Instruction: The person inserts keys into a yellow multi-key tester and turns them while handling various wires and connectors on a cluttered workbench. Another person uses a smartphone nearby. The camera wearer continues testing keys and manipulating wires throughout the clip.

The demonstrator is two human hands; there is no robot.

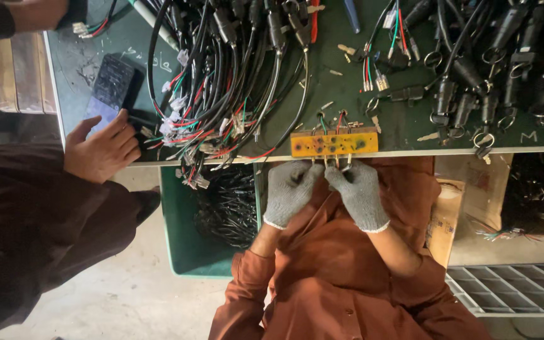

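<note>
While the orange block (334, 143) sits at the green bench's (404, 123) near edge, both grey knit-gloved hands, left (289, 191) and right (358, 191), pinch thin wires (337, 163) beneath it, fingers curled shut. Black cable bundles (221, 82) lie beyond.

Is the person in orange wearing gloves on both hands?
Yes, the left hand and right hand both wear grey knit gloves.

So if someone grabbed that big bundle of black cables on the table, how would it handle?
The cable bundle would probably flop and sag, being long thin wires. Its tangled strands and connectors would likely snag and drag neighbours. It looks fairly heavy as a mass.
</note>
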